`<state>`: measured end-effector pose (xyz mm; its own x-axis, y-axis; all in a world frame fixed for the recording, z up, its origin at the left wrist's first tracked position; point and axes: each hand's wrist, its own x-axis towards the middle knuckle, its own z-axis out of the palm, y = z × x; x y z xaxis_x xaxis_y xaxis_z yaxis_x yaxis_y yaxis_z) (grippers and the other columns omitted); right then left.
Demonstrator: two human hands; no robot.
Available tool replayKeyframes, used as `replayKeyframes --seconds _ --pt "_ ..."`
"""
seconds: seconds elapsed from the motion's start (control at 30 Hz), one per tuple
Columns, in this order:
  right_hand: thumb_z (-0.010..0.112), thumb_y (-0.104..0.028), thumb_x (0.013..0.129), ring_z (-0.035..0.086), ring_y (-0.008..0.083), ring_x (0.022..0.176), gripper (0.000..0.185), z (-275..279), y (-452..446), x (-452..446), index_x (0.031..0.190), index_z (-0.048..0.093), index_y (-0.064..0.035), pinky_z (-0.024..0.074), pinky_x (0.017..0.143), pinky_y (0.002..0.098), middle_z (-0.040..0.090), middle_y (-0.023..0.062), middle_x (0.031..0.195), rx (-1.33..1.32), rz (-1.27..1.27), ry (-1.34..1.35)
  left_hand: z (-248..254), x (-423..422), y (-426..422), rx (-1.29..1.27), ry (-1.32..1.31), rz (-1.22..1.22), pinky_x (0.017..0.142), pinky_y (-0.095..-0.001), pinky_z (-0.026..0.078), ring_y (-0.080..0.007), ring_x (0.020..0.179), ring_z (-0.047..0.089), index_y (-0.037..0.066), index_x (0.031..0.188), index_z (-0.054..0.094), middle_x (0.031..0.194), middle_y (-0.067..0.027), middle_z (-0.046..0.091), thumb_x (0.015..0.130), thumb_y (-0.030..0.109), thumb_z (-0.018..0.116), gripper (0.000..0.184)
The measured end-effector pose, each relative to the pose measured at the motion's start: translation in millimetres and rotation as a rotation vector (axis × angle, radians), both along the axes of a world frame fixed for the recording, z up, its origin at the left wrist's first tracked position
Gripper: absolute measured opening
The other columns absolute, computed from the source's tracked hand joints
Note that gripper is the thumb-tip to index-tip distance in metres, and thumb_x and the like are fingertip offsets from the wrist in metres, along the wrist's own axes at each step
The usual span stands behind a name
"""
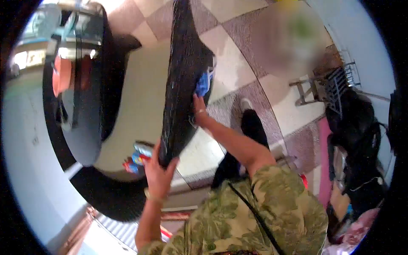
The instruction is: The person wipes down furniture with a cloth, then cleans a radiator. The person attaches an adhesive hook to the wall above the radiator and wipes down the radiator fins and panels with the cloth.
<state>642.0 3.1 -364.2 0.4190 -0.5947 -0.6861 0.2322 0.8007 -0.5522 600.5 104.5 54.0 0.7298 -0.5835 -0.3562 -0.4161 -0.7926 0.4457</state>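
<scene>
A long black panel-like piece (180, 80) with a streaked, shiny surface stretches away in front of me; I cannot tell exactly what it is. My left hand (159, 172) grips its near end, with thumb and fingers on opposite sides. Farther along, my right hand (200, 111) is at its right side, its fingers against a bunched blue cloth (204, 83) that lies on the black surface. Part of the right hand's fingers is hidden by the cloth and the panel. Colourful small packets (138, 159) are just beside my left hand.
A beige surface (136, 89) with a black border lies to the left, with an orange object (62, 75) beyond. The tiled floor (238, 55) shows ahead. On the right are a small stool (308, 90) and a heap of black bags or cloth (357, 127). A shoe (246, 104) shows below.
</scene>
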Motion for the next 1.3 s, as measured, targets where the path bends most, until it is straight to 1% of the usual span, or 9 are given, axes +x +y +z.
replayKeyframes --seconds 0.1,0.17,0.37,0.5,0.67,0.87,1.1,1.2,1.3 --pt "0.051 -0.031 0.095 0.058 0.029 0.092 0.036 24.8 0.7 -51.9 0.117 0.054 -0.0021 0.046 0.086 0.0435 0.063 0.0163 0.101 0.221 0.358 -0.127 -4.8 -4.2 7.3 0.026 -0.03 -0.009 0.083 -0.0381 0.05 -0.0312 0.091 0.066 -0.001 0.132 0.048 0.099 -0.0215 0.067 0.081 0.028 0.072 0.063" --pt "0.054 -0.032 0.093 0.062 0.03 0.08 0.032 149.4 -29.6 -74.0 0.108 0.059 -0.004 0.0491 0.078 0.0445 0.064 0.0146 0.089 0.11 0.509 0.075 -10.1 -6.1 12.5 -0.011 -0.1 -0.041 0.081 -0.0396 0.051 -0.0341 0.093 0.066 0.0 0.132 0.047 0.099 -0.0239 0.067 0.082 0.036 0.071 0.066" --pt "0.056 -0.031 0.091 0.064 0.024 0.079 0.035 264.1 -93.7 -151.1 0.111 0.061 -0.0017 0.0511 0.077 0.0369 0.067 0.0119 0.097 -0.261 1.012 0.118 -9.7 -5.0 7.5 0.131 -0.171 -0.028 0.076 -0.0473 0.05 -0.0413 0.088 0.064 0.001 0.135 0.043 0.095 -0.023 0.067 0.083 0.059 0.06 0.08" --pt "0.057 -0.034 0.089 0.064 0.0236 0.095 0.048 298.0 -122.6 -166.8 0.124 0.057 -0.0009 0.0485 0.087 0.0341 0.065 0.0137 0.112 -0.632 1.466 0.323 -19.2 -10.3 16.6 0.067 -0.224 0.048 0.08 -0.0453 0.049 -0.0383 0.094 0.063 0.003 0.134 0.045 0.101 -0.0213 0.066 0.084 0.056 0.061 0.075" --pt "0.053 -0.043 0.089 0.061 0.0315 0.1 0.055 344.0 -126.8 -138.8 0.12 0.058 0.0021 0.045 0.093 0.0357 0.063 0.0219 0.114 -1.27 2.009 0.261 -11.4 -63.4 42.7 -0.386 -0.839 0.018 0.092 -0.0396 0.045 -0.0315 0.104 0.058 0.005 0.12 0.058 0.112 -0.0154 0.064 0.082 0.029 0.07 0.046" --pt "0.05 -0.038 0.091 0.056 0.0296 0.073 0.043 360.5 -90.6 -73.8 0.089 0.058 0.004 0.0457 0.072 0.0408 0.06 0.0193 0.08 -1.389 2.393 -0.085 -48.3 -190.8 47.4 -0.592 0.219 0.557 0.089 -0.0415 0.046 -0.0346 0.105 0.058 0.004 0.12 0.059 0.114 -0.0181 0.063 0.083 0.025 0.071 0.044" --pt "0.051 -0.038 0.089 0.058 0.0303 0.076 0.041 348.2 -17.6 -72.9 0.091 0.059 0.0024 0.0466 0.072 0.0426 0.061 0.0184 0.082 -1.459 2.655 -0.365 -64.6 -223.2 30.2 -0.543 0.151 0.28 0.096 -0.0407 0.044 -0.0333 0.113 0.056 0.017 0.125 0.061 0.128 -0.0138 0.057 0.081 0.026 0.07 0.046" --pt "0.054 -0.032 0.086 0.059 0.0355 0.079 0.033 327.6 13.6 -95.9 0.091 0.06 0.0 0.0475 0.076 0.0452 0.06 0.0193 0.087 -1.71 2.636 -0.573 -67.1 -248.4 52.8 -0.669 0.332 0.47 0.095 -0.041 0.045 -0.0337 0.111 0.057 0.015 0.119 0.065 0.123 -0.0139 0.06 0.082 0.023 0.068 0.039" --pt "0.057 -0.023 0.081 0.057 0.0345 0.092 0.023 336.5 62.5 -119.0 0.092 0.062 -0.0035 0.0472 0.082 0.0441 0.059 0.0154 0.101 -1.984 2.623 -0.862 -73.4 -277.7 71.9 -0.774 0.053 0.703 0.092 -0.0395 0.047 -0.0334 0.106 0.06 0.008 0.116 0.065 0.118 -0.0151 0.063 0.083 0.019 0.067 0.035"
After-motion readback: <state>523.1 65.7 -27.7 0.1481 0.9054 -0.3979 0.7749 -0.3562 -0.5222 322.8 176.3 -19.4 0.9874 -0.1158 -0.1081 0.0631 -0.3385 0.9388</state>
